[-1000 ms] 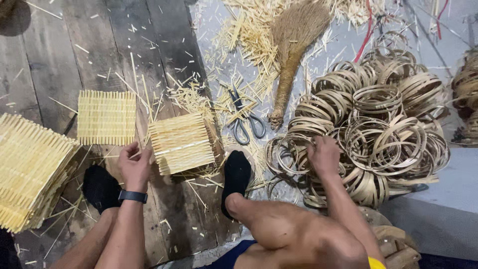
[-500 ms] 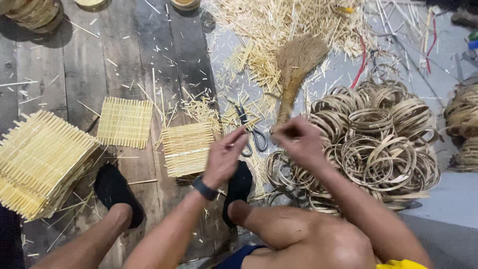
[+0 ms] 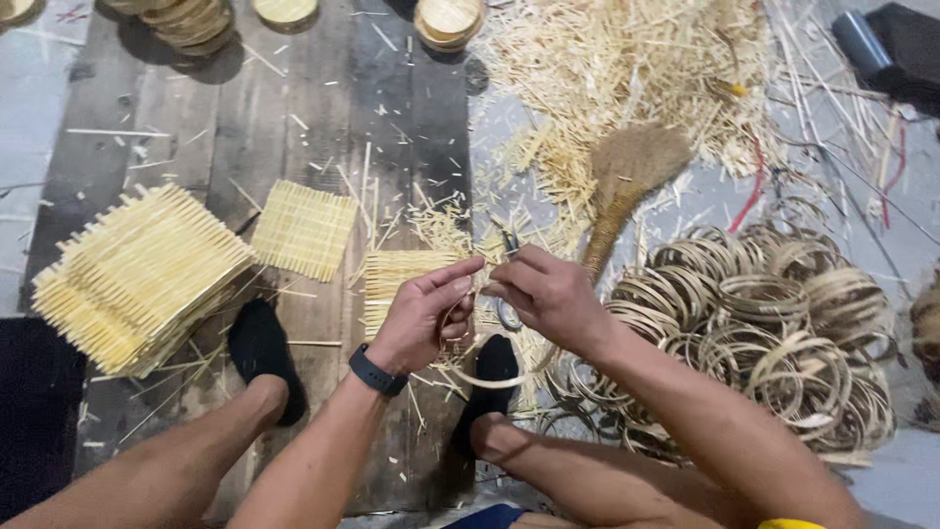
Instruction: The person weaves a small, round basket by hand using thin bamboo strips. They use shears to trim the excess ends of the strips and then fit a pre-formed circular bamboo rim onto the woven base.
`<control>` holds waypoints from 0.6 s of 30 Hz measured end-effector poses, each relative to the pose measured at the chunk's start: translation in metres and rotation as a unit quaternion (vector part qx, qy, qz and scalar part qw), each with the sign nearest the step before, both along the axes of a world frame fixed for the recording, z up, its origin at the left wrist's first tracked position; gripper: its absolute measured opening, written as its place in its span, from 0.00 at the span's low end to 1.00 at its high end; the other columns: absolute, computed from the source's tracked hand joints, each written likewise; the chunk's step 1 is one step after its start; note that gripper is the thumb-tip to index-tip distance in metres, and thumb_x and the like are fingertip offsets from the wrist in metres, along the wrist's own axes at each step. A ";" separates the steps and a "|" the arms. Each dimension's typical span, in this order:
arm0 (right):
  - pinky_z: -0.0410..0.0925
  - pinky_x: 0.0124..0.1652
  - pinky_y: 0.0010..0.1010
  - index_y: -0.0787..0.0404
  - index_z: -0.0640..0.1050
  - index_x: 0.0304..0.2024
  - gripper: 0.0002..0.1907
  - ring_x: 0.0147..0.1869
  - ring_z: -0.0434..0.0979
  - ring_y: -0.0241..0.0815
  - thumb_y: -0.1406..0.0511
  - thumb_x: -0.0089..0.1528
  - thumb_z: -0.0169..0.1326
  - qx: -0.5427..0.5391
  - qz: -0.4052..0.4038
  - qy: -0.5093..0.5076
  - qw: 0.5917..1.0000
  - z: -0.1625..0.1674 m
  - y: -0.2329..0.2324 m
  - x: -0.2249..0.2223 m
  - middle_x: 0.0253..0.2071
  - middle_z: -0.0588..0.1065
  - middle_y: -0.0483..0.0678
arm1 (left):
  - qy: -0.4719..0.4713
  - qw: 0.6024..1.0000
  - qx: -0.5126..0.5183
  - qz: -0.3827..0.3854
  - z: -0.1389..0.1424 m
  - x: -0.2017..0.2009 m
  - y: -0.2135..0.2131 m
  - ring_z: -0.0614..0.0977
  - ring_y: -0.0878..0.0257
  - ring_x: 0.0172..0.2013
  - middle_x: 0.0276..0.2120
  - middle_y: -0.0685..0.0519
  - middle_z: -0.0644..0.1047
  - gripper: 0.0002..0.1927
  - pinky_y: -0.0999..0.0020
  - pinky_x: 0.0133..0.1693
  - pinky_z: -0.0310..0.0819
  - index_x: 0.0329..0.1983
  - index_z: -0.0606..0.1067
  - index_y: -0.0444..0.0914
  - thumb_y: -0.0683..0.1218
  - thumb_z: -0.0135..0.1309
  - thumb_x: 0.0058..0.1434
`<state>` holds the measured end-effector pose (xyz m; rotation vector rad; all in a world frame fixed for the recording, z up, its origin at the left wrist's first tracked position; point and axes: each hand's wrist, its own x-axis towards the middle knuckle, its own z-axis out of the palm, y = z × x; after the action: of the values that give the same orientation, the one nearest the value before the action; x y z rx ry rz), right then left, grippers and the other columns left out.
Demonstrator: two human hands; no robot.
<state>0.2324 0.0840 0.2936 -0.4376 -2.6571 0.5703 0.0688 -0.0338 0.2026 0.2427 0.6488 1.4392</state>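
Head view: my left hand and right hand pinch one thin bamboo ring above the floor; my fingers hide its top. Scissors mostly hidden behind it. Right: coiled ring pile. Left: flat slatted mats.

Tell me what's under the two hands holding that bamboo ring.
Under the left hand and right hand, which hold a thin bamboo ring, lie a square slat mat and scissors on scattered splinters. The hands cover most of the scissors and part of the mat.
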 end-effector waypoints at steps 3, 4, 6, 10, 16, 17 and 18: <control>0.74 0.34 0.32 0.62 0.81 0.42 0.09 0.38 0.79 0.42 0.65 0.61 0.64 0.028 0.058 0.027 0.998 -0.012 -0.006 -0.015 0.36 0.75 0.48 | 0.091 0.988 -0.119 -0.041 0.015 -0.017 0.005 0.71 0.72 0.23 0.28 0.57 0.77 0.17 0.75 0.20 0.60 0.53 0.75 0.41 0.48 0.50 0.61; 0.74 0.34 0.32 0.62 0.81 0.43 0.09 0.39 0.78 0.42 0.66 0.61 0.63 0.041 0.081 0.042 0.995 -0.016 -0.008 -0.021 0.37 0.76 0.48 | 0.078 0.986 -0.128 -0.071 0.019 -0.022 0.009 0.68 0.71 0.20 0.24 0.58 0.73 0.15 0.75 0.18 0.56 0.44 0.73 0.42 0.56 0.47 0.63; 0.72 0.32 0.31 0.64 0.81 0.42 0.10 0.38 0.77 0.41 0.66 0.60 0.63 0.095 0.100 0.058 0.989 -0.023 -0.013 -0.033 0.36 0.75 0.48 | 0.053 0.979 -0.145 -0.131 0.021 -0.029 0.014 0.61 0.71 0.14 0.16 0.62 0.65 0.29 0.74 0.15 0.49 0.26 0.69 0.45 0.71 0.40 0.67; 0.65 0.25 0.31 0.65 0.82 0.38 0.07 0.31 0.71 0.39 0.68 0.60 0.64 0.174 0.067 0.041 0.982 -0.037 -0.023 -0.054 0.29 0.70 0.46 | 0.147 0.965 -0.197 -0.095 0.013 -0.027 0.009 0.54 0.70 0.12 0.11 0.63 0.58 0.35 0.71 0.15 0.44 0.16 0.57 0.48 0.77 0.33 0.64; 0.64 0.24 0.32 0.64 0.82 0.37 0.09 0.28 0.68 0.40 0.67 0.57 0.65 0.123 0.019 0.055 0.991 -0.056 -0.039 -0.063 0.25 0.66 0.47 | 0.119 0.972 -0.203 -0.021 -0.012 -0.027 0.004 0.54 0.70 0.11 0.11 0.63 0.56 0.36 0.70 0.14 0.42 0.15 0.58 0.47 0.77 0.34 0.64; 0.64 0.24 0.32 0.64 0.82 0.38 0.10 0.27 0.69 0.40 0.66 0.57 0.66 0.117 0.016 0.050 0.992 -0.058 -0.038 -0.064 0.25 0.66 0.47 | 0.128 0.971 -0.200 -0.019 -0.017 -0.029 0.004 0.54 0.70 0.11 0.11 0.63 0.57 0.36 0.70 0.14 0.42 0.14 0.58 0.47 0.77 0.35 0.65; 0.65 0.25 0.32 0.62 0.82 0.37 0.09 0.28 0.70 0.40 0.66 0.57 0.66 0.096 0.010 0.052 0.994 -0.061 -0.035 -0.066 0.26 0.67 0.47 | 0.137 0.971 -0.197 -0.017 -0.021 -0.031 0.004 0.54 0.70 0.11 0.10 0.62 0.57 0.37 0.71 0.13 0.42 0.14 0.59 0.46 0.76 0.35 0.66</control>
<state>0.1662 0.0486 0.2329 -0.3169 -2.5875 0.3301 0.0375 -0.0295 0.1817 0.1395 1.1351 1.2233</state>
